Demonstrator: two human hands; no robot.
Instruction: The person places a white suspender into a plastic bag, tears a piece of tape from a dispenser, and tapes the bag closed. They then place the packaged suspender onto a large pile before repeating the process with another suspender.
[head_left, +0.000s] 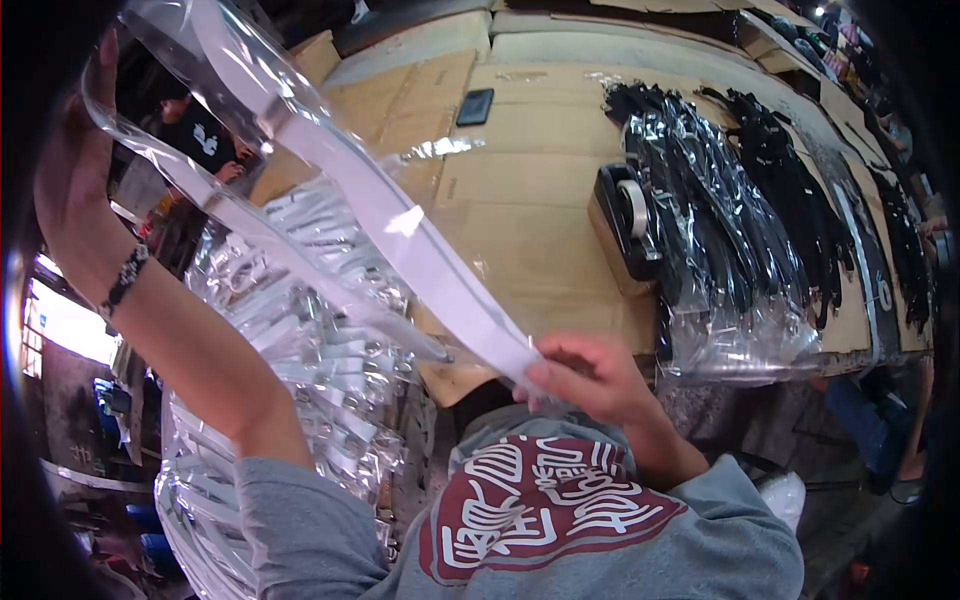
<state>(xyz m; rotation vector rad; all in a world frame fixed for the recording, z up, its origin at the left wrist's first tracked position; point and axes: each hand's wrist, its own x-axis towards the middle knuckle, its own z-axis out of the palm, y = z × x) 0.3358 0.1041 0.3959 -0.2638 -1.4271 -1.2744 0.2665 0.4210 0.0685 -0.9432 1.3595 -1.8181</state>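
A long white strap (400, 225) in clear plastic runs diagonally from the upper left down to my right hand (590, 375), whose fingers pinch its lower end. My left hand (85, 125) is raised at the far upper left, beside the upper part of the plastic; its fingers are dim and partly cut off by the dark edge of the view. A second white length (265, 235) hangs from near that hand and slants down to the right. Below them lies a large pile of white straps (330, 400) in clear plastic.
A tape dispenser (630, 225) stands on the cardboard-covered table (530, 200), beside plastic-wrapped black straps (710, 220) and more black straps (790, 180). A phone (475, 107) lies further back. A person in black (205, 140) is at left; another person's arm shows at right.
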